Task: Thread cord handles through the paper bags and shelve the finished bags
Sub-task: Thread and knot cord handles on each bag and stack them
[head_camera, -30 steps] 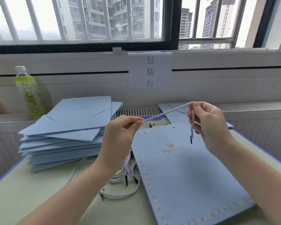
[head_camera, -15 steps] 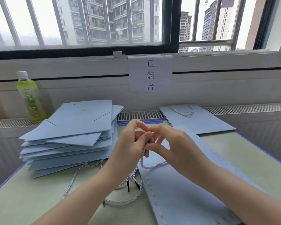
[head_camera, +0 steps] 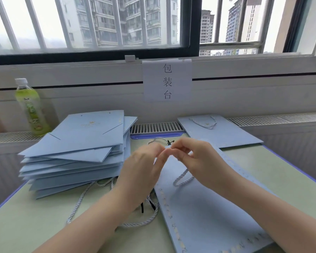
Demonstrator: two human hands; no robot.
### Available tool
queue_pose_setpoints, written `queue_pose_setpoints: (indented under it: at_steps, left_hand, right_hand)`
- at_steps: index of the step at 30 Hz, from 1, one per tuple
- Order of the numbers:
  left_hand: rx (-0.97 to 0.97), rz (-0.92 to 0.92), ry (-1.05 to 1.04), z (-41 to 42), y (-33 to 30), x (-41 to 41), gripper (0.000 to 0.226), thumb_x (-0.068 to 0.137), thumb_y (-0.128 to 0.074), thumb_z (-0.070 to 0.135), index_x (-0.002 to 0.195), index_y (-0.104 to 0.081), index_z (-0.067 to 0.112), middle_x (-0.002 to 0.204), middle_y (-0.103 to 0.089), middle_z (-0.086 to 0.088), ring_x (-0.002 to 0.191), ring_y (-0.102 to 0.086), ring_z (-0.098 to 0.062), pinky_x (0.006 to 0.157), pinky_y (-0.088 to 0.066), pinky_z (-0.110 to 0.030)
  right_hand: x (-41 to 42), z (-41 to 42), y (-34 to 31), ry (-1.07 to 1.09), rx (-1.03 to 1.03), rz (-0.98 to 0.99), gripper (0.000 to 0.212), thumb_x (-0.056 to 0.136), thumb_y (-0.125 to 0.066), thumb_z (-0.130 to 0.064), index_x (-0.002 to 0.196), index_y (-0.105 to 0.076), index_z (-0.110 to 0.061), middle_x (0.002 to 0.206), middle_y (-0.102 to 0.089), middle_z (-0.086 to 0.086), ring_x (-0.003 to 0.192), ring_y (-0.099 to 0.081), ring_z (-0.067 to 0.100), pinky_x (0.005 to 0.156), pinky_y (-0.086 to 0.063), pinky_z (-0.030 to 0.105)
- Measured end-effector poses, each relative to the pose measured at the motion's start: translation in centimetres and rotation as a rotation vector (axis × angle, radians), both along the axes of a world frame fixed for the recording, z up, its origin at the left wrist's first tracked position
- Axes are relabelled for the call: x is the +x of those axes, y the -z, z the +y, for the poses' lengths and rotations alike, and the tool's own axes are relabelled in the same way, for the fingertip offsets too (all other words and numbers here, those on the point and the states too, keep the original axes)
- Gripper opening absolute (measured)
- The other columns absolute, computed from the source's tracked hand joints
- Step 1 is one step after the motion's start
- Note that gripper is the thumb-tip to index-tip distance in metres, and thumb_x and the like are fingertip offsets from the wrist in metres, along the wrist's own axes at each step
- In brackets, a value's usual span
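A flat light-blue paper bag (head_camera: 204, 212) lies on the green table in front of me. My left hand (head_camera: 142, 168) and my right hand (head_camera: 195, 157) meet over its top edge, and both pinch a white twisted cord (head_camera: 182, 179). One loop of that cord hangs down onto the bag below my right hand. Another loop arcs up behind my fingertips, with black tips showing there. The fingers hide the bag's holes. More loose cords (head_camera: 135, 221) lie on the table below my left wrist.
A stack of flat blue bags (head_camera: 80, 148) sits at the left. One blue bag with a cord handle (head_camera: 217, 130) lies at the back right by the radiator grille. A green drink bottle (head_camera: 32, 108) stands on the left sill. A paper sign (head_camera: 167, 80) hangs under the window.
A second ago my hands held the cord stretched apart above the bag. They have come together at the bag's top edge, and the cord now hangs in loops.
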State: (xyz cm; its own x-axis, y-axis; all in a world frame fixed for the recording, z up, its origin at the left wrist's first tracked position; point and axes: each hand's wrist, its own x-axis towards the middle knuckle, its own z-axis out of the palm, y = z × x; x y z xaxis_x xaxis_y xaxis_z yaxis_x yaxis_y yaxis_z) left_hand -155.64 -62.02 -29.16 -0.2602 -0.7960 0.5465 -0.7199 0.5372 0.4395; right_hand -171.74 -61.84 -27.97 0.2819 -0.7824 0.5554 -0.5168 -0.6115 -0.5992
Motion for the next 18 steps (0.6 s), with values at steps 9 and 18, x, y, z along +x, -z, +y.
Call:
queue_pose_setpoints:
  at_steps: [9, 18]
  left_hand:
    - [0.243, -0.385, -0.207, -0.9, 1.8, -0.1, 0.058, 0.098, -0.029, 0.049, 0.148, -0.017, 0.02, 0.153, -0.023, 0.002, 0.139, -0.022, -0.018, 0.111, -0.022, -0.031]
    - [0.289, -0.25, -0.266, -2.6, 2.0, -0.2, 0.06, 0.099, -0.031, 0.046, 0.15, -0.017, 0.017, 0.152, -0.029, -0.002, 0.137, -0.028, -0.022, 0.108, -0.024, -0.033]
  right_hand:
    - [-1.4, 0.0, -2.3, 0.251, -0.256, -0.181, 0.019, 0.093, -0.054, -0.007, 0.097, -0.071, -0.014, 0.086, -0.056, -0.01, 0.076, -0.054, -0.001, 0.066, -0.037, 0.006]
    - [0.8, -0.6, 1.9, 0.123, -0.027, 0.085, 0.02, 0.091, -0.056, -0.005, 0.093, -0.071, -0.018, 0.088, -0.061, -0.001, 0.079, -0.055, 0.007, 0.073, -0.038, 0.011]
